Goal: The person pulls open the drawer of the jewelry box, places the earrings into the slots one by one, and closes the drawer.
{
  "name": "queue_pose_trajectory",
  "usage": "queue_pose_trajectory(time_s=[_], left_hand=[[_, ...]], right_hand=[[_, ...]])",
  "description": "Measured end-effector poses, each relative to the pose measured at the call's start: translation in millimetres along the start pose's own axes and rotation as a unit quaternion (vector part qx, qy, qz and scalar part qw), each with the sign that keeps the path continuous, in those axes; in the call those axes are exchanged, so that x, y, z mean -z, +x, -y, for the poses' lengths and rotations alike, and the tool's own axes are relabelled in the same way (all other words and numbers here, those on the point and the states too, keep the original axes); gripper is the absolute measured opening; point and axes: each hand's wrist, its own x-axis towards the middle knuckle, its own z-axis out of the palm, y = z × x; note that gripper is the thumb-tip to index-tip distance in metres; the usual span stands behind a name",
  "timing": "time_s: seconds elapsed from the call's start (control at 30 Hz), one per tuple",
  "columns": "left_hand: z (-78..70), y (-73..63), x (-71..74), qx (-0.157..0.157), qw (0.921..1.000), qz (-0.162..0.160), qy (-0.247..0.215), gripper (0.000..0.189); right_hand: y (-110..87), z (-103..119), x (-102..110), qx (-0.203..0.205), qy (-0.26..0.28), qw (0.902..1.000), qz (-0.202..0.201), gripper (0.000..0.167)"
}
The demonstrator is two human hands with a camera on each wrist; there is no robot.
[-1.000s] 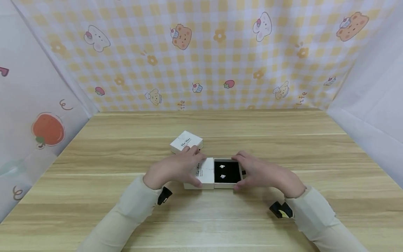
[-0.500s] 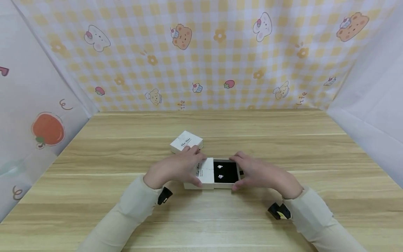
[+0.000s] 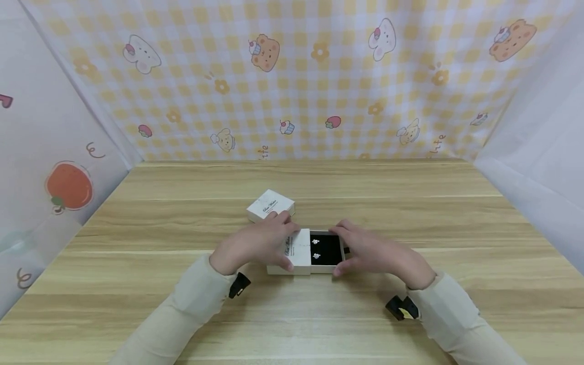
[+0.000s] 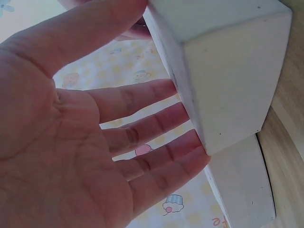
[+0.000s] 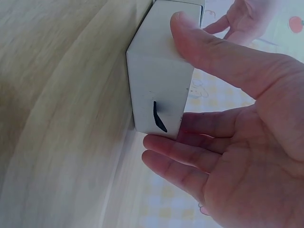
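Note:
A white jewelry box lies on the table, its sleeve (image 3: 300, 248) at left and its drawer (image 3: 323, 269) partly out to the right. On the drawer's black lining (image 3: 329, 251) sit two sparkling earrings (image 3: 317, 256). My left hand (image 3: 255, 243) grips the sleeve from above, thumb at the near side and fingers at the far side. With thumb and fingers on its two sides, my right hand (image 3: 378, 253) pinches the drawer near its outer end. A black pull tab (image 5: 159, 117) shows on the drawer's end in the right wrist view.
A second white box (image 3: 270, 205) with printed lettering stands just behind my left hand. The wooden table (image 3: 388, 187) runs back to a yellow checked cloth (image 3: 301, 81), with white cloth at both sides.
My right hand has moved left, and the drawer with the earrings has slid further into the sleeve. My left hand has stayed in place on the sleeve.

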Motion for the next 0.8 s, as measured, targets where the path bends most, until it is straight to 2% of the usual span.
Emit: queue_pose_trajectory(time_s=[0.27,0.8], left_hand=[[0.1,0.5,-0.2,-0.003,1.0000,-0.003,0.000,0.074],[0.0,1.9,-0.9,-0.005,0.9999,-0.009,0.008,0.075]], right_hand=[[2.8,1.0,-1.5,0.011,0.005,0.9999,-0.005,0.084],[5.9,5.3,-3.1,0.008,0.001,1.0000,-0.004,0.085]])
